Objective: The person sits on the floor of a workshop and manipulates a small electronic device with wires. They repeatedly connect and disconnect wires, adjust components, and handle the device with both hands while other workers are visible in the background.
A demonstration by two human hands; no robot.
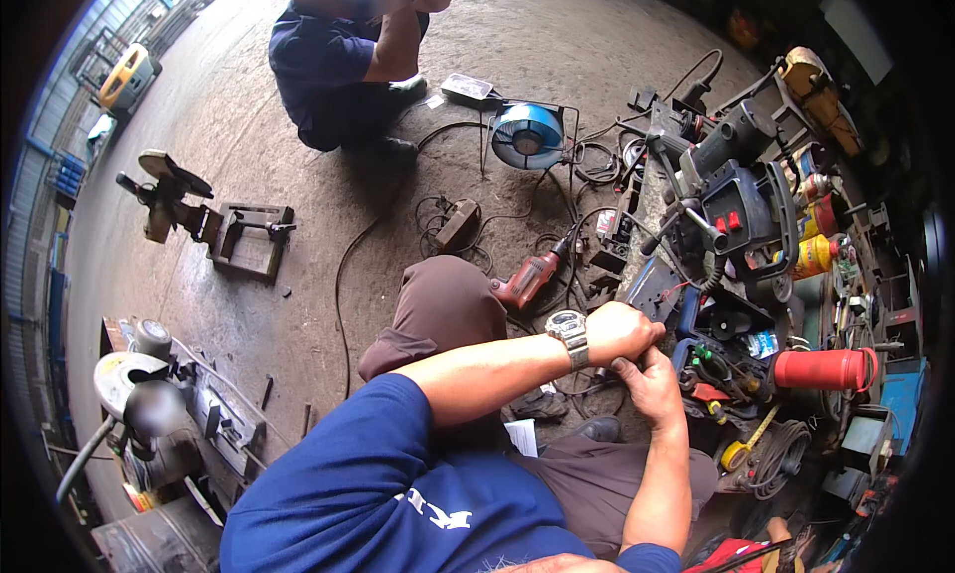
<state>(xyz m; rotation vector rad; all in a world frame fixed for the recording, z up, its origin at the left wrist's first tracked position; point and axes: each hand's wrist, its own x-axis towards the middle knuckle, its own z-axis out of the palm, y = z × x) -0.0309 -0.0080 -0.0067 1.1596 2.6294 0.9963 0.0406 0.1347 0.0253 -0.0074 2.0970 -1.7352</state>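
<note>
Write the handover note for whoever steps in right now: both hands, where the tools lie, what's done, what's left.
Left hand: closed in a fist, wristwatch on that wrist.
Right hand: just below it, touching; what they grip is hidden.
Red drill lies on the floor past the knee; red cylinder lies on its side among the tools on the right.
Done or left: cannot tell.

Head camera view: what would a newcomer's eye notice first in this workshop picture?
First come the person's two hands at the centre: the left hand, a wristwatch on its wrist, is closed into a fist just above the right hand; what they grip cannot be seen. Just beyond the knee, a red power drill lies on the concrete floor among black cables. To the right is a heap of tools with a red cylinder, and another person crouches at the top.
</note>
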